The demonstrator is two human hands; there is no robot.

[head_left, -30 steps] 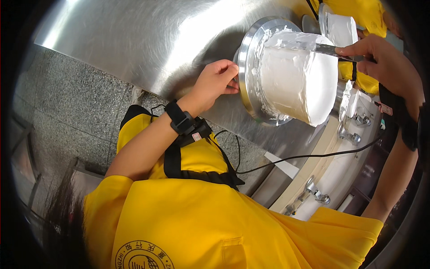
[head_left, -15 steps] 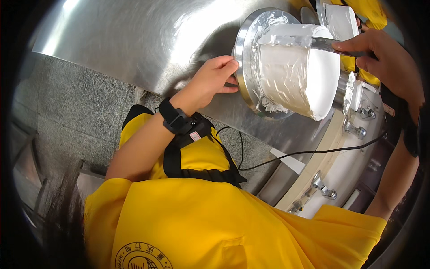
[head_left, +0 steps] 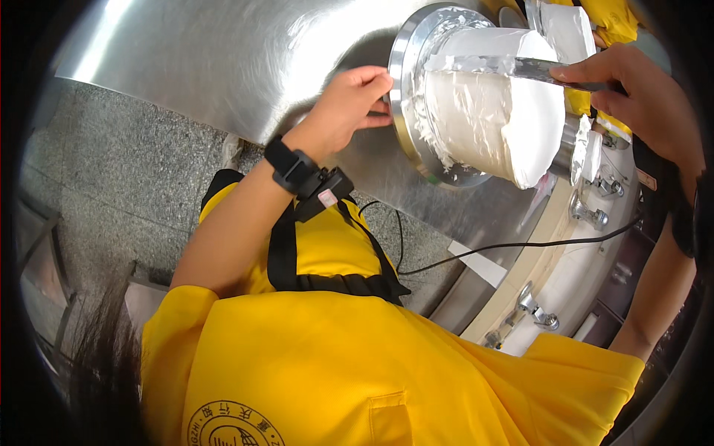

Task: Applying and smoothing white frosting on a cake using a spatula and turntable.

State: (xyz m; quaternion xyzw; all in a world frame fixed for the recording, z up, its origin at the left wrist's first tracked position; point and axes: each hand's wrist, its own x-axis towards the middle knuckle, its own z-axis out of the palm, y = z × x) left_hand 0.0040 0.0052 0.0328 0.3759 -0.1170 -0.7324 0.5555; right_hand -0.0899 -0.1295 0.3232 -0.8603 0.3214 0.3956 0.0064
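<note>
A cake (head_left: 476,119) covered in white cream stands on a round metal cake turntable (head_left: 399,97), with ragged cream smeared round its base. My left hand (head_left: 349,108) has thumb and fingers closed at the near-left rim of the turntable. In my right hand (head_left: 625,93) is the handle end of a palette knife (head_left: 520,67), gripped between thumb and fingers. Its long blade lies along the side of the cake, touching the cream, and carries some cream itself. The top of the cake looks smooth; its side shows ridges.
The turntable rests on a shiny steel table (head_left: 223,67). Another white-creamed cake (head_left: 569,33) stands behind, near a person in yellow (head_left: 613,18). At right, a sink ledge with metal taps (head_left: 591,212) and a cream-coated metal piece (head_left: 580,152). A black cable (head_left: 520,244) crosses below.
The turntable and cake appear slightly higher in view, and the cream marks on the cake's side have shifted. My left hand has moved up a little with the rim; the knife stays against the side.
</note>
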